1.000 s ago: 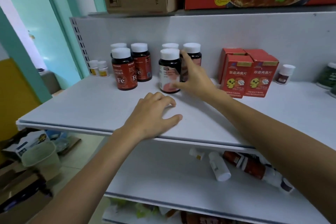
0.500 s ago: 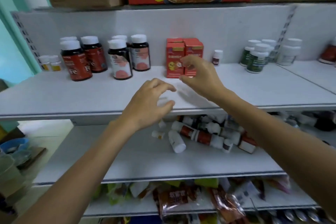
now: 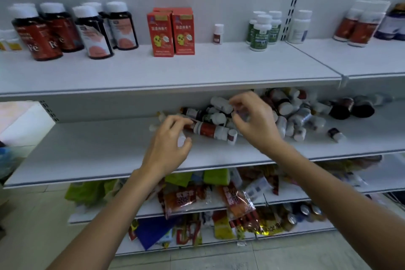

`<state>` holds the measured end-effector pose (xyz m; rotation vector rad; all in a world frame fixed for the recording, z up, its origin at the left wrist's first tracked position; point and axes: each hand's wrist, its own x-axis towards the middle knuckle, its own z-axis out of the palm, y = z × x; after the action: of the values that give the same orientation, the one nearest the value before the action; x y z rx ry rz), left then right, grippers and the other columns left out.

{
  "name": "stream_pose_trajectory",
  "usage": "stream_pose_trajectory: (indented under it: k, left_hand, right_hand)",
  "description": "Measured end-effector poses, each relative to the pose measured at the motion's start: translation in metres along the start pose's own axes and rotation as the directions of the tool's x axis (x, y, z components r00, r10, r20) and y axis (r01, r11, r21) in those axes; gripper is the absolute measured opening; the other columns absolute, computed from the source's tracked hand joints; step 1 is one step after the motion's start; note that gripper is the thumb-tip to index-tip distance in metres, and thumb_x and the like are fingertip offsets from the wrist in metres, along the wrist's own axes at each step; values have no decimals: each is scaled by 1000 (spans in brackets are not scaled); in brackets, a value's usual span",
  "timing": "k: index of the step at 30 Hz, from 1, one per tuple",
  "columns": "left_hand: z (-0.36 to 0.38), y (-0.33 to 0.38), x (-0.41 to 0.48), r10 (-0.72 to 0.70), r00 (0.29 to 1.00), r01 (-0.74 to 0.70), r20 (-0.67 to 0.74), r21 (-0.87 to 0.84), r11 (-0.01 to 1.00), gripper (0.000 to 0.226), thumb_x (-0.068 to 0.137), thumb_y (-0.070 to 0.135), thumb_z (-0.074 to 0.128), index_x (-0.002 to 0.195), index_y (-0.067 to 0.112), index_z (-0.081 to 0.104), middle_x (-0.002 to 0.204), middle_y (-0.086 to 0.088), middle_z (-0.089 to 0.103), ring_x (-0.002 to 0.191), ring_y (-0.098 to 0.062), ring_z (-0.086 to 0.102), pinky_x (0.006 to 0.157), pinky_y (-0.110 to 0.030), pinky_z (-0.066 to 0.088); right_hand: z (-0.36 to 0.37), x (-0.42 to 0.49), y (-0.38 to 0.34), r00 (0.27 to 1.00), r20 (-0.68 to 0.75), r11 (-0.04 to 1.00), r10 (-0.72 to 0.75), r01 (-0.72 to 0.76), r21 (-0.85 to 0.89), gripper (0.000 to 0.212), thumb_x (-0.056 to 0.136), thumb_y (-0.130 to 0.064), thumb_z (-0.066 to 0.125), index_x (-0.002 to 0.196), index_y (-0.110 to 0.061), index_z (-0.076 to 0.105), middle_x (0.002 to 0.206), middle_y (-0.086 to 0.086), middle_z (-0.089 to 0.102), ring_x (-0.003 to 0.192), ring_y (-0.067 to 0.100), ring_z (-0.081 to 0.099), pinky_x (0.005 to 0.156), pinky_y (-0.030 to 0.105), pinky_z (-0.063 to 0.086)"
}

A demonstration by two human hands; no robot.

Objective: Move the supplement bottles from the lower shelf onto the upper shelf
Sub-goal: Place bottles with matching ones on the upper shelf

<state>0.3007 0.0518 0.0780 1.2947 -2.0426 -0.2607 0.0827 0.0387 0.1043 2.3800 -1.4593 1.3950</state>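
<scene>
Curling round one small white plastic bottle (image 3: pixel 181 140), your left hand (image 3: pixel 166 147) sits beside the heap of smooth round supplement bottles (image 3: pixel 285 107) lying on the white lower shelf (image 3: pixel 98 151); your right hand (image 3: pixel 256 125) hovers over it, fingers curled and blurred, grip unclear.

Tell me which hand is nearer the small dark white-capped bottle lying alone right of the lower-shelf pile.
Right. The right hand is over the pile, just left of the small dark white-capped bottle; the left hand is farther left, at the pile's other end.
</scene>
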Motion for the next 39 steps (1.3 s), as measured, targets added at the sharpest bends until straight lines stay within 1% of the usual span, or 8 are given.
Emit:
stream_pose_trajectory:
  k: [4, 10, 20, 24, 27, 31, 34, 39]
  left_hand:
    - [22, -16, -16, -131, 986, 130, 103, 19, 991, 38, 87, 12, 57, 125, 14, 51, 123, -2, 46, 112, -18, 48, 86, -25, 35]
    - [56, -54, -21, -270, 952, 273, 145, 1, 962, 42, 88, 18, 58, 129, 18, 48, 122, -2, 47, 112, -16, 48, 92, -29, 41]
    - [99, -121, 22, -446, 888, 443, 109, 56, 895, 52, 88, 29, 62, 133, 13, 43, 125, -14, 47, 112, -28, 49, 89, -31, 42]
    - [113, -133, 49, -560, 814, 566, 155, 5, 824, 63, 89, 41, 56, 139, 14, 31, 127, -16, 48, 111, -29, 52, 78, -30, 43]
    - [121, -135, 63, -643, 744, 656, 182, -13, 755, 61, 92, 43, 50, 137, 8, 27, 121, -15, 56, 92, -23, 56, 64, -27, 40]
    - [125, -138, 73, -719, 661, 744, 216, -66, 665, 64, 88, 41, 58, 133, 3, 32, 124, -14, 55, 104, -30, 56, 74, -30, 39]
    - [125, -133, 76, -771, 572, 814, 281, -77, 576, 56, 80, 34, 67, 121, 2, 45, 116, -12, 56, 91, -22, 53, 68, -28, 40]
    - [115, -102, 62, -671, 688, 715, 275, -99, 692, 43, 74, 23, 73, 108, 8, 52, 94, 0, 55, 75, -10, 50, 50, -15, 32]
  right_hand:
    - [18, -34, 30, 966, 145, 976, 214, -218, 16, 22, 82, 2, 62, 103, -4, 63, 96, 8, 61, 85, 12, 53, 75, 27, 48]
    - [63, -57, 65, 905, 220, 925, 365, -380, 30, 30, 79, 0, 66, 109, -3, 62, 103, 12, 63, 88, 18, 56, 81, 35, 50]
    - [137, -62, 135, 811, 103, 817, 576, -571, -78, 54, 79, -11, 72, 126, -2, 47, 121, 22, 51, 104, 36, 52, 75, 29, 39]
    - [150, -57, 145, 807, 89, 811, 584, -581, -65, 50, 79, -8, 72, 124, -4, 51, 112, 20, 58, 80, 28, 56, 66, 26, 38]
    - [146, -55, 151, 834, 98, 839, 544, -538, -78, 45, 77, -4, 72, 118, -3, 55, 105, 19, 61, 73, 19, 53, 63, 26, 40]
    - [134, -55, 156, 844, 154, 858, 513, -510, -64, 43, 77, -2, 71, 117, -5, 57, 101, 15, 63, 72, 26, 61, 62, 35, 54]
    - [125, -58, 152, 833, 125, 842, 539, -535, -62, 39, 77, -5, 72, 112, -4, 57, 95, 14, 65, 75, 29, 63, 63, 38, 54]
    - [105, -56, 132, 822, 127, 830, 555, -557, -23, 41, 74, -13, 78, 99, 1, 49, 85, 6, 55, 76, 25, 55, 63, 34, 45]
